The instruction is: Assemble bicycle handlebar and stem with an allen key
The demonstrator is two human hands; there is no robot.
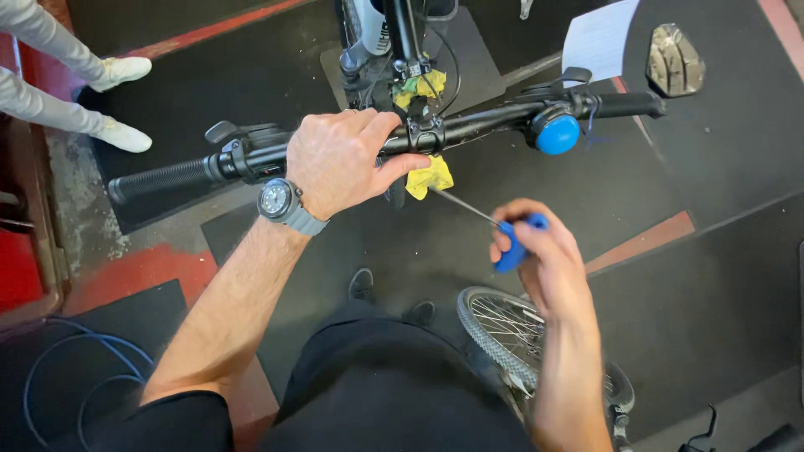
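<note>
One screwdriver [502,230] in right hand [540,251] points up-left toward the handlebar [469,125]

Between the left hand [339,159] and the right hand [536,251] lies open floor, crossed only by the tool shaft [465,205]. Beyond the right hand, the blue bell [557,134] blocks the handlebar [477,124]; the wheel [502,331] crowds below it.
</note>
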